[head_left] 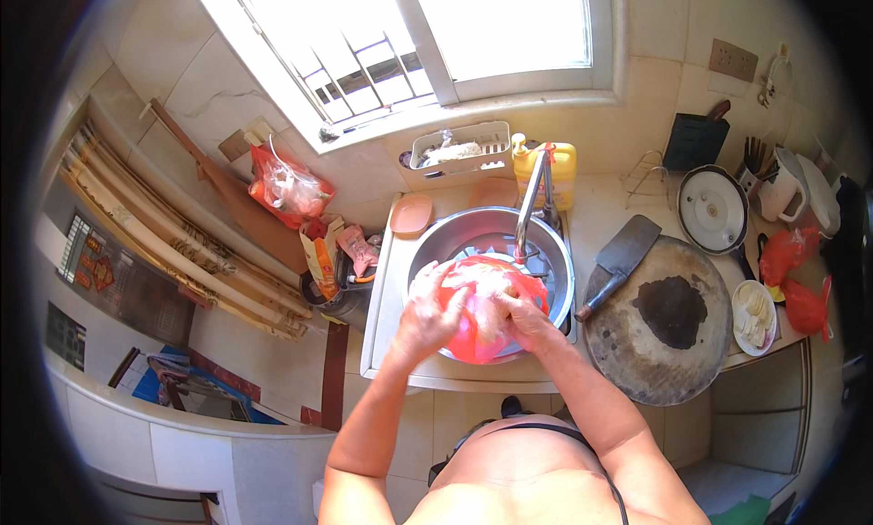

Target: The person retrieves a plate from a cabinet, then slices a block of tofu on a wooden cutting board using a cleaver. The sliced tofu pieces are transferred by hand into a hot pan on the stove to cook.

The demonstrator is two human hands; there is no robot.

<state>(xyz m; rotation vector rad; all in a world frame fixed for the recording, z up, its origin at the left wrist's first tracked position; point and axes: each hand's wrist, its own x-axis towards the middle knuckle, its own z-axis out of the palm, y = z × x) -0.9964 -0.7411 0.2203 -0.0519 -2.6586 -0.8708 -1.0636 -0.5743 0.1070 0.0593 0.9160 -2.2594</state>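
Observation:
Above a round metal basin, I hold a red plastic bag with both hands. My left hand is closed on the bag's left side. On the opposite side, my right hand grips it with bent fingers. Something pale shows inside or through the bag, but glare hides what it is. The metal faucet rises just behind the bag, its spout end over the basin. Below the bag, most of the basin's inside is hidden; its visible part looks shiny and wet.
To the right, a cleaver lies across a round wooden chopping board. Beyond are a pot lid, a white plate of pale slices and red bags. A yellow jug stands behind the faucet; an orange dish sits left.

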